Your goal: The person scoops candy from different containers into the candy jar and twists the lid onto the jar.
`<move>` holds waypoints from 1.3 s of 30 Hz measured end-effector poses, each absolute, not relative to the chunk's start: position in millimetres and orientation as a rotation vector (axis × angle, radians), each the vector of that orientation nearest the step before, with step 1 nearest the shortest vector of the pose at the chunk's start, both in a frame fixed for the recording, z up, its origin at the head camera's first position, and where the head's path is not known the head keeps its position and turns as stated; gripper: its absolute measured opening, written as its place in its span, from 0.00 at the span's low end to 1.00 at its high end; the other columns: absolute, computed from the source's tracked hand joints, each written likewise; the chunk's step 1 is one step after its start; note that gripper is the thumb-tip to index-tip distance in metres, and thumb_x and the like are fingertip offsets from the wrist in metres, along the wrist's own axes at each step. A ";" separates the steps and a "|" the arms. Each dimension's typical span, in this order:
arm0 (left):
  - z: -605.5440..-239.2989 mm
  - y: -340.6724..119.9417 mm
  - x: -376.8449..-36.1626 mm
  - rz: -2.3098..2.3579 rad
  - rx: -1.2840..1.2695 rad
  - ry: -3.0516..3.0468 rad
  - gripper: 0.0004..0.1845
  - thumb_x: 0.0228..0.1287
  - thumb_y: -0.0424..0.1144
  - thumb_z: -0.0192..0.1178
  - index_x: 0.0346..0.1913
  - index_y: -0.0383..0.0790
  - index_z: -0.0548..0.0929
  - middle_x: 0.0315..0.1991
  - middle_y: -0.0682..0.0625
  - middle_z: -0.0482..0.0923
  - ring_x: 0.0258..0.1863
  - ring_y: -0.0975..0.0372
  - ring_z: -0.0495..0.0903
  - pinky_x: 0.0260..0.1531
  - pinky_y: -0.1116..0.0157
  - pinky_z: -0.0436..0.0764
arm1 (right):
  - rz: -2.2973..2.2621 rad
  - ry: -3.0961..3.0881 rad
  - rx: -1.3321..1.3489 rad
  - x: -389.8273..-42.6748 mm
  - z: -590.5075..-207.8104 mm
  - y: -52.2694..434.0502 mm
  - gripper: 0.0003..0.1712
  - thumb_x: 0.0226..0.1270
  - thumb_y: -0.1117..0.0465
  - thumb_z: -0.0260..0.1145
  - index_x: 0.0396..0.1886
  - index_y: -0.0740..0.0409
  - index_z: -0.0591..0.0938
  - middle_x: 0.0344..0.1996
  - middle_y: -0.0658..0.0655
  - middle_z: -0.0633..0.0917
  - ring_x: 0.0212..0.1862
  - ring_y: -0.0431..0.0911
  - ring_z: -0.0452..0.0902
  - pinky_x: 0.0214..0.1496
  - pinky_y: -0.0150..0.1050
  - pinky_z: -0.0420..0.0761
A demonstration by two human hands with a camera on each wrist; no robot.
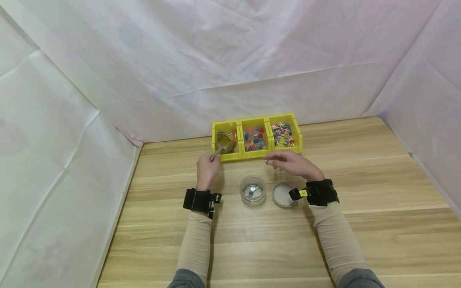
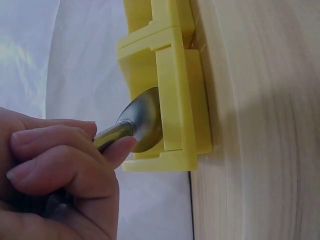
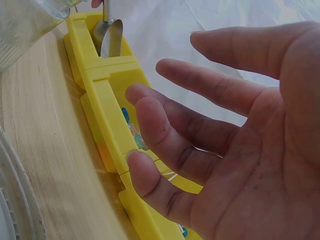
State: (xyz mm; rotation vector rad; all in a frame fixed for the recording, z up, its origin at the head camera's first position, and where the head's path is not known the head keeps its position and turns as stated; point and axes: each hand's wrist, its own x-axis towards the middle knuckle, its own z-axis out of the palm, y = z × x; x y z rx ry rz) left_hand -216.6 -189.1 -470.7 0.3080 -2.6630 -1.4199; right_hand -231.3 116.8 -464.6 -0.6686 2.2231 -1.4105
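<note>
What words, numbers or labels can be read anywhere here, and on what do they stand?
No text can be read in any view.
The small yellow tag on the black strap at the right wrist is too small to tell whether it bears print.
The yellow bins, the spoon held in the left hand, the clear jar and its lid show no lettering.

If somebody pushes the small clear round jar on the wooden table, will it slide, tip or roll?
The small clear round jar looks low and wide and stands upright on its flat base, so it would probably slide, not tip or roll. It holds only a small blue piece, so it is likely light. The smooth wooden table should offer little grip.
</note>
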 end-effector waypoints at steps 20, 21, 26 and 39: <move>-486.9 -188.2 -219.5 -1.805 0.428 -2.636 0.20 0.74 0.46 0.54 0.28 0.33 0.77 0.16 0.55 0.61 0.14 0.64 0.60 0.13 0.68 0.59 | -1.392 2.218 -0.660 -230.8 -464.5 117.7 0.23 0.79 0.55 0.55 0.66 0.63 0.75 0.60 0.66 0.80 0.56 0.63 0.76 0.59 0.59 0.75; -488.5 -186.6 -219.7 -1.788 0.423 -2.644 0.20 0.74 0.46 0.54 0.27 0.34 0.75 0.17 0.55 0.61 0.14 0.64 0.60 0.13 0.68 0.60 | -1.390 2.217 -0.665 -230.5 -464.5 117.5 0.23 0.79 0.55 0.55 0.66 0.63 0.75 0.60 0.66 0.80 0.56 0.63 0.76 0.59 0.59 0.75; -494.1 -178.5 -221.0 -1.785 0.410 -2.619 0.19 0.75 0.45 0.52 0.27 0.36 0.74 0.18 0.54 0.61 0.15 0.63 0.60 0.14 0.68 0.60 | -1.411 2.194 -0.689 -231.3 -466.4 116.2 0.22 0.79 0.56 0.55 0.65 0.64 0.75 0.59 0.68 0.79 0.56 0.65 0.75 0.57 0.60 0.76; -503.5 -180.8 -223.8 -2.256 0.407 -2.356 0.19 0.79 0.41 0.47 0.53 0.28 0.79 0.21 0.54 0.66 0.16 0.68 0.62 0.16 0.72 0.61 | -1.380 2.208 -0.690 -231.0 -468.5 112.2 0.22 0.78 0.57 0.55 0.64 0.62 0.76 0.59 0.67 0.80 0.55 0.64 0.76 0.56 0.59 0.77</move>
